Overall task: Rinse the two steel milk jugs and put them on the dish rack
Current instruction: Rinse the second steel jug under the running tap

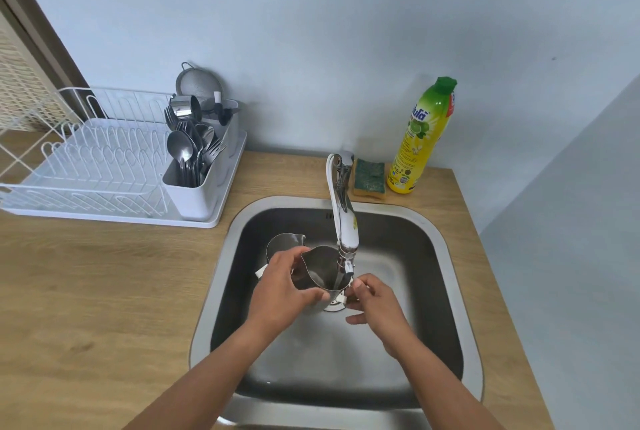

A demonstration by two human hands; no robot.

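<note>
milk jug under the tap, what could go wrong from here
The held milk jug sits close under the tap spout, so tilting it could knock them together. With the left hand and right hand on smooth steel, it might slip onto the second jug in the sink.

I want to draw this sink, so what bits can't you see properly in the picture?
1. held milk jug: base and handle covered by left hand and right hand, head view.
2. second milk jug: lower part behind left hand and held milk jug.
3. drain: mostly behind held milk jug.
4. dish rack: left end cut off by the frame edge.
5. dish soap bottle: small print too tiny to read.
</note>
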